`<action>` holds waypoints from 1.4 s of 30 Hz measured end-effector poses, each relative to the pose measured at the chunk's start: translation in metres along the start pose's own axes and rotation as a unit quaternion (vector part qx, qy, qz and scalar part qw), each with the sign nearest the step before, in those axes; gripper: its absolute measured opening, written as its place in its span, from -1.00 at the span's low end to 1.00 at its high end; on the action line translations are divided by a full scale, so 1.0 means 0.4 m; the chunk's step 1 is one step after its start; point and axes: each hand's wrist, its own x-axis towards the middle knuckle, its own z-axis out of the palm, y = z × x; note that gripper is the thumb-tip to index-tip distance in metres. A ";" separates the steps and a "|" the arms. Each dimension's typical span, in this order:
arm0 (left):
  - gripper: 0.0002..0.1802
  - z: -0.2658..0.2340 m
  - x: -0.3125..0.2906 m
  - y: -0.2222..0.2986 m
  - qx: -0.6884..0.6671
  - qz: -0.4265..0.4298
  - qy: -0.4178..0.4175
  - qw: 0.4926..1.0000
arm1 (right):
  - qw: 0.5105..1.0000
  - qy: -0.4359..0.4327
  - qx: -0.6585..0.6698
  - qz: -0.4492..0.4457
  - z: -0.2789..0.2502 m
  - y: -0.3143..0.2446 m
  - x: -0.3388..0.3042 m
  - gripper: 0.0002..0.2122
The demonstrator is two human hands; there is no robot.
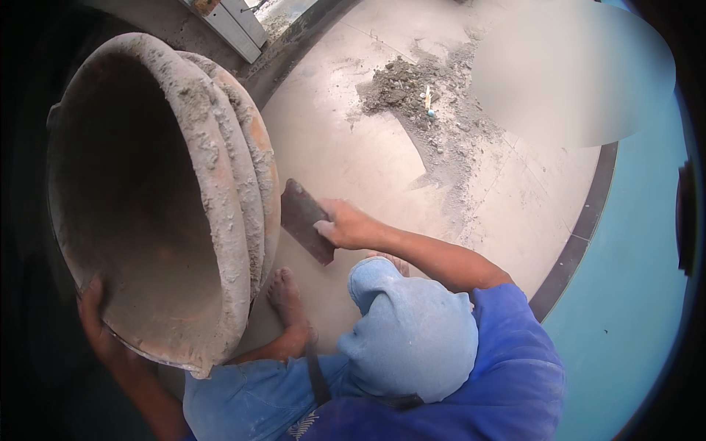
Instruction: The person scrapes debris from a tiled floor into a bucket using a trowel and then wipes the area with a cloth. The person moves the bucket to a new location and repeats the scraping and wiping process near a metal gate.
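A stack of large round mortar pans (232, 220), caked with grey dried cement, stands tilted on its side at the left, its dark hollow facing me. My left hand (92, 305) grips the lower left rim of the front pan, fingers closed over the edge. On the stack's right, my right hand (342, 226) is closed on a dark, flat, rectangular scraper plate (305, 220). One end of the plate is close to the outer side of the pans; whether it touches them I cannot tell.
Grey rubble and dust (412, 88) lie heaped on the pale tiled floor (323, 140). My bare foot (287, 298) is beside the pans, below my bent, light-blue-clad knees. A dark strip borders a blue-green surface (632, 294) at right. A blurred patch hides the upper right.
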 end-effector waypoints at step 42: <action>-0.35 -0.094 -0.031 -0.090 0.009 -0.015 -0.133 0.991 | 0.989 -0.020 -0.105 0.099 -0.386 -0.006 -0.117 -0.72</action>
